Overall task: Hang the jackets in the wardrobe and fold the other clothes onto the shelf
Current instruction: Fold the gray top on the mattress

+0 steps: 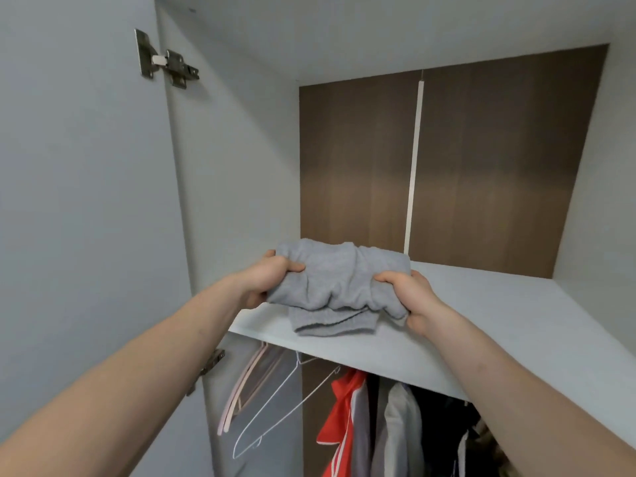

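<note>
Grey knit garment, folded into a thick bundle (339, 280), being carried at the front edge of the wardrobe shelf (481, 304), its lower layers already touching the shelf board while the upper mass is bunching between the two hands; the left hand (270, 278) is gripping the bundle's left end, thumb curled over the top and fingers tucked underneath, and the right hand (407, 296) is gripping the right end in the same way, a matched hold that is probably serving to keep the folds pressed together so the layers are not sliding apart on the way in. Both forearms are reaching up and forward, since the shelf is sitting high in the view, above the hanging space. Placement near the front and toward the left side wall (234, 173) appears to be leaving the bare right part of the board free for further folded items, though this is a judgement only. Below the shelf, a red and white jacket (342, 414) and several grey and dark garments (402, 435) are hanging side by side, with a white wire hanger (275, 407) and pink hangers (237, 390) hanging unused to their left, which suggests the hanging part of the task is well advanced. Metal hinge (168, 63) on the open door marks the left limit of the opening; brown back panel (447, 166) is closing the compartment behind
</note>
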`<state>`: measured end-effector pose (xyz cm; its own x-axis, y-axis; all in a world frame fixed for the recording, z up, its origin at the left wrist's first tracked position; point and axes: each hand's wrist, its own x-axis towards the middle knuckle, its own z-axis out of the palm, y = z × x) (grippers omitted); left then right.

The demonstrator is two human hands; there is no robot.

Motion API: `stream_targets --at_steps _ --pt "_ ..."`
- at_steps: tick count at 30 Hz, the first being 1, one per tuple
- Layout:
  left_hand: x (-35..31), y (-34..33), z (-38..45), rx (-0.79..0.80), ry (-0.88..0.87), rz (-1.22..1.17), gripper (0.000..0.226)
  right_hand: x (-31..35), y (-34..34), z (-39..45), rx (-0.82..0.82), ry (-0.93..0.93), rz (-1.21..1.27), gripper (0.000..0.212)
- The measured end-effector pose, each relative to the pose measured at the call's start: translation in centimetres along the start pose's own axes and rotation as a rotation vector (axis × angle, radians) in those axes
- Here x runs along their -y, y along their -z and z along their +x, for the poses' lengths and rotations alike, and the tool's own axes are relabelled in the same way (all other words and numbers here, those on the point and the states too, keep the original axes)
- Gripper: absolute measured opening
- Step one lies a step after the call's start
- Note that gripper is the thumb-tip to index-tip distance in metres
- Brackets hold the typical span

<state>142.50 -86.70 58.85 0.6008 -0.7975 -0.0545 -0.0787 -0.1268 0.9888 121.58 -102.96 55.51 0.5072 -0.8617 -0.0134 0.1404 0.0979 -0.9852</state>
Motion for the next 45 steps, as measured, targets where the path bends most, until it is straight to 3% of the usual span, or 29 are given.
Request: stream_targets --at_steps 3,5,8,10,12,14,17,25,33,45 --pt "0.0 -0.6 3.1 0.035 0.022 0.03 0.053 -0.4 0.1 2.6 -0.048 -0.003 -0.078 0.049" --pt "0.5 -1.2 4.8 -0.003 0.027 0.115 0.064 -0.7 0.1 3.6 -0.054 -0.001 -0.201 0.067" --pt "1.8 -1.8 5.7 -0.187 -0.107 0.594 0.087 -0.8 0.4 3.8 -0.049 0.031 -0.576 0.108" --pt "3.0 -2.3 4.7 -0.239 -0.431 0.904 0.085 -0.9 0.8 3.3 -0.065 0.193 -0.911 0.1" --pt "4.3 -2.8 3.6 -0.091 -0.65 1.096 0.082 -1.6 0.7 2.8 -0.062 0.396 -1.188 0.076" --pt "5.5 -2.9 3.5 0.06 -0.641 1.256 0.083 -2.3 0.1 2.4 0.02 0.449 -1.359 0.063" --pt "6.4 -2.6 5.4 0.127 -0.565 1.369 0.075 -3.0 -0.9 3.4 0.133 0.412 -1.51 0.062" --pt "5.8 -1.7 14.5 0.094 -0.445 1.409 0.061 -5.1 -5.7 11.8 0.06 0.348 -1.489 0.063" --pt "5.4 -1.1 22.0 0.094 -0.355 1.354 0.057 -6.8 -7.9 18.2 -0.02 0.341 -1.279 0.063" --pt "7.4 0.0 29.4 0.075 -0.416 1.151 0.059 -7.1 -8.5 23.1 -0.012 0.235 -1.33 0.073"
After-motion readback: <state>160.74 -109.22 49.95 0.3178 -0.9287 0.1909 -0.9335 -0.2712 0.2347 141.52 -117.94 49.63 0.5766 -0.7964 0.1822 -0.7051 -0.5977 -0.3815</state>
